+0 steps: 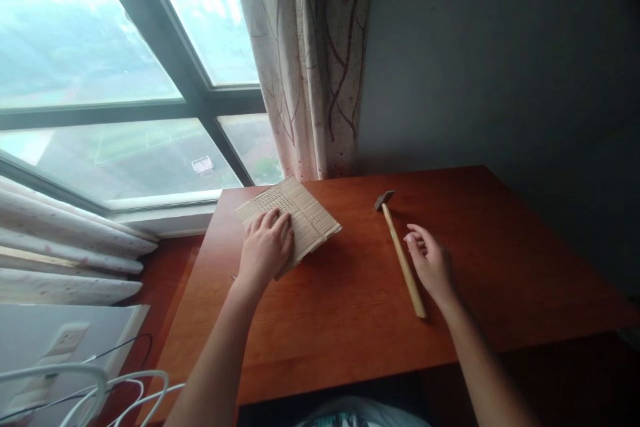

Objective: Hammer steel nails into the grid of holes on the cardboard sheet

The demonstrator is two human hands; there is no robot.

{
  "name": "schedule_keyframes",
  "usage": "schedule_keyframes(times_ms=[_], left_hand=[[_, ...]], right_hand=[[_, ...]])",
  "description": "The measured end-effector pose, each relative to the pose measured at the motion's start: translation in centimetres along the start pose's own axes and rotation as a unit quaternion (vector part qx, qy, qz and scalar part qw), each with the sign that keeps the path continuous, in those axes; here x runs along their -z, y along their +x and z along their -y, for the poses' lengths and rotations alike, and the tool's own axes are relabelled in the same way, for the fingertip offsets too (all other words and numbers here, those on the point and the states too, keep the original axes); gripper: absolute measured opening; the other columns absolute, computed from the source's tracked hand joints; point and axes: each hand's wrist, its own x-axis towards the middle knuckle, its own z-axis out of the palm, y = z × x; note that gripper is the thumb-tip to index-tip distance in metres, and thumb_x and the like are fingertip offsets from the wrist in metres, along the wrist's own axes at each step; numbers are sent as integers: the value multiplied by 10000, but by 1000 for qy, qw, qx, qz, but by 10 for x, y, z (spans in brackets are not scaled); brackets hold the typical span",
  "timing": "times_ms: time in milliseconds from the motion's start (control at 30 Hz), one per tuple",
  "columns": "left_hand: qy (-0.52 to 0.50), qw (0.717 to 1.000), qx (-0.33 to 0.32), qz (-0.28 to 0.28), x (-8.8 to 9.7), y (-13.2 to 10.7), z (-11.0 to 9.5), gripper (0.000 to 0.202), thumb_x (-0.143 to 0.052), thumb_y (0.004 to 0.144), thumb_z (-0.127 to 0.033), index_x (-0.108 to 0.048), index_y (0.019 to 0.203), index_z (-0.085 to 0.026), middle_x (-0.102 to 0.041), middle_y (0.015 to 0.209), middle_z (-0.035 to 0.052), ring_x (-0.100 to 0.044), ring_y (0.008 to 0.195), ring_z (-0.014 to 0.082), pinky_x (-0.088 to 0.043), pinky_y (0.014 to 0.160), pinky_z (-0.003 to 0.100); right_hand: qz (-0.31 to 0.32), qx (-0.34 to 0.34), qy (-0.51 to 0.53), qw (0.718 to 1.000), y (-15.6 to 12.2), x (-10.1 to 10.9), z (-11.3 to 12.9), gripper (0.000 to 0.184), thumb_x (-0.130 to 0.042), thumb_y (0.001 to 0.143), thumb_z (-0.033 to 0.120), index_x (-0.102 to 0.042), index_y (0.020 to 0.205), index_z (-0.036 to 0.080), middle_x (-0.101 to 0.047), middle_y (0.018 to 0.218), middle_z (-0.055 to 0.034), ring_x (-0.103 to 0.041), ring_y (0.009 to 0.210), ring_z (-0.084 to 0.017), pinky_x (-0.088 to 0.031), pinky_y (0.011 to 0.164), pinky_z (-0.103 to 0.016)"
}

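Note:
My left hand (pixel 266 245) grips a squarish piece of corrugated cardboard (pixel 313 223) by its near left side, fingers on top and thumb hidden. The cardboard has a grid of small holes near its far corner, and its right corner looks raised off the table. A hammer (pixel 403 260) with a wooden handle lies on the table, its dark metal head pointing away from me. Just right of the handle hovers my right hand (pixel 431 260), holding nothing, its fingers loosely bent and apart. Left of my left wrist, a tiny metal piece (pixel 233 277) lies partly visible, too small to name.
The reddish-brown wooden table (pixel 345 320) stands in the corner by a window (pixel 145 153). A patterned curtain (pixel 315 67) hangs behind it beside a grey wall (pixel 490 60). White cables (pixel 145 387) loop at the lower left near a wall socket (pixel 69 339).

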Motion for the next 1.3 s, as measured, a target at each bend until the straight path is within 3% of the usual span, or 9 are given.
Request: schedule_keyframes(times_ms=[233, 400, 567, 733, 867, 1067, 1300], left_hand=[[-94, 981, -164, 53, 7, -29, -41, 392, -468, 963, -284, -587, 1332, -231, -518, 1463, 104, -430, 1341, 299, -368, 1119, 514], [-141, 971, -185, 54, 5, -39, -57, 389, -492, 950, -259, -582, 1326, -217, -505, 1471, 115, -424, 1355, 300, -351, 1136, 528], [-193, 971, -142, 3, 5, -43, -50, 325, -507, 953, -251, -604, 1260, -214, -537, 1431, 114, -473, 1324, 275, -393, 1121, 497], [-234, 970, -16, -59, 7, -58, -19, 294, -496, 971, -278, -611, 1233, -213, -608, 1336, 106, -571, 1235, 250, -478, 1045, 434], [-245, 965, 67, -61, 0, -73, 2, 285, -513, 963, -334, -641, 1181, -204, -648, 1276, 100, -627, 1156, 248, -506, 996, 399], [-248, 964, 85, -53, -7, -88, 11, 286, -503, 955, -347, -657, 1151, -206, -669, 1235, 94, -637, 1141, 244, -504, 983, 376], [-238, 965, 105, -40, -11, -96, 17, 288, -500, 953, -360, -663, 1130, -204, -672, 1232, 90, -647, 1123, 242, -511, 981, 368]], right_hand=[[72, 80, 32, 994, -9, -12, 42, 301, -478, 982, 390, -674, 1114, 202, -692, 1070, -98, -661, 878, -209, -542, 716, -321], [110, 193, 4, 975, -14, -27, 62, 239, -532, 949, 283, -691, 1123, 238, -657, 1193, -90, -587, 1162, -255, -489, 1026, -440], [137, 233, -17, 963, -15, -37, 73, 238, -556, 931, 258, -693, 1126, 249, -623, 1274, -93, -546, 1221, -270, -477, 1051, -485], [125, 234, -18, 964, -14, -35, 69, 245, -558, 934, 251, -674, 1149, 235, -621, 1264, -98, -553, 1209, -259, -477, 1053, -473], [129, 255, -57, 957, -15, -36, 71, 255, -558, 928, 224, -671, 1155, 211, -613, 1283, -111, -533, 1225, -268, -466, 1057, -477], [177, 295, -114, 932, -19, -48, 96, 288, -598, 910, 232, -663, 1189, 207, -606, 1308, -111, -506, 1238, -290, -435, 1052, -484], [196, 284, -157, 925, -21, -55, 111, 287, -629, 899, 283, -676, 1171, 209, -614, 1209, -116, -533, 1128, -283, -422, 1001, -474]])
